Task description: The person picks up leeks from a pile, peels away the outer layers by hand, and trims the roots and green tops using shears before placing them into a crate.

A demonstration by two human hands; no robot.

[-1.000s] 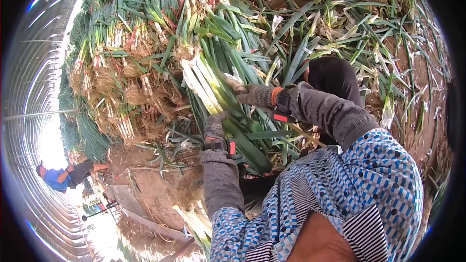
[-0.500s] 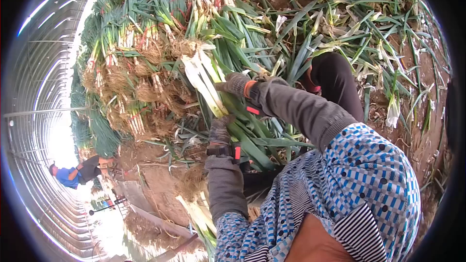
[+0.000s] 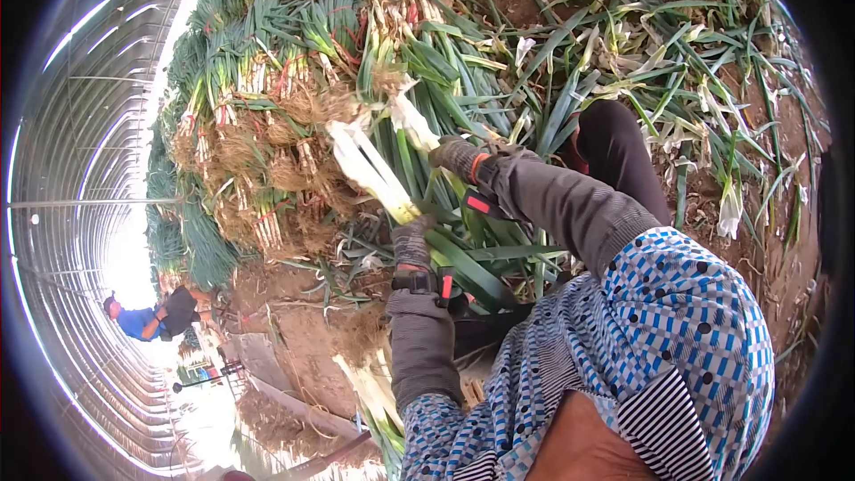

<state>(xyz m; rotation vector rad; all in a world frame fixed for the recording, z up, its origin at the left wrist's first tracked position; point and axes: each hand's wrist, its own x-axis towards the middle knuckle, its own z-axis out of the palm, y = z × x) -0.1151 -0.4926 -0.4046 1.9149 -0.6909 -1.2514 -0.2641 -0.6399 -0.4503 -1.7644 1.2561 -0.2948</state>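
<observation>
My left hand, in a grey glove, is closed round thick white-stemmed green onions just below their pale part. Their roots point up and left, and the green leaves trail down past my wrist. To the right, my right hand, also gloved, is closed on another green onion with a white, partly peeled stem. The two lots stand apart at their root ends. Behind them lies a pile of tied green onion bundles with brown roots and red ties.
Loose leaves and peelings cover the soil at the upper right. My bent knee is right of my hands. More green onions lie below my left forearm. Another person sits far left, near a metal-framed tunnel wall.
My right hand has moved up and right with one green onion, parting it from those in my left hand. The view has shifted slightly.
</observation>
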